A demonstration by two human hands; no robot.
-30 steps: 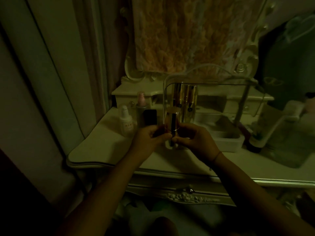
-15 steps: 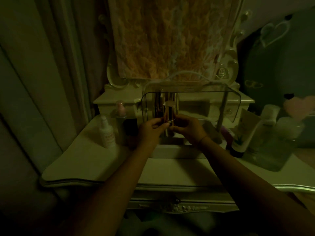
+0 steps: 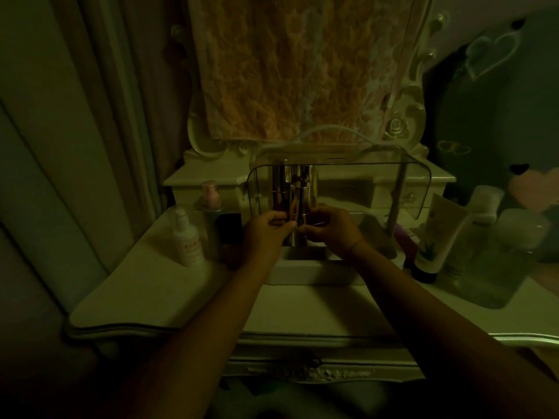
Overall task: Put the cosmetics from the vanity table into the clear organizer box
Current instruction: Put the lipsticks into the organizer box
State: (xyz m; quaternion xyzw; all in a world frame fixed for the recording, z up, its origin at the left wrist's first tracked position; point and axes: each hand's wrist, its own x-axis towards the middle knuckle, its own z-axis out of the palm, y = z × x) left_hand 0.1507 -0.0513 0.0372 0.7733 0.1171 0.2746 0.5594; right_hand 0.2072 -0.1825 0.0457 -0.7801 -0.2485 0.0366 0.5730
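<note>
Your left hand and right hand pinch the same gold bottle from either side, holding it upright inside the open front of the clear organizer box, beside other gold bottles. Half a second ago you held it higher and nearer you. Dim light leaves its lettering and the white pump bottle label on the surface unreadable.

Bare cream worktop open across the lower centre of the frame, clear organizer box with raised transparent lid blocking the middle, white pump bottle and dark square jar crowding centre-left, tubes and translucent containers filling the right.
</note>
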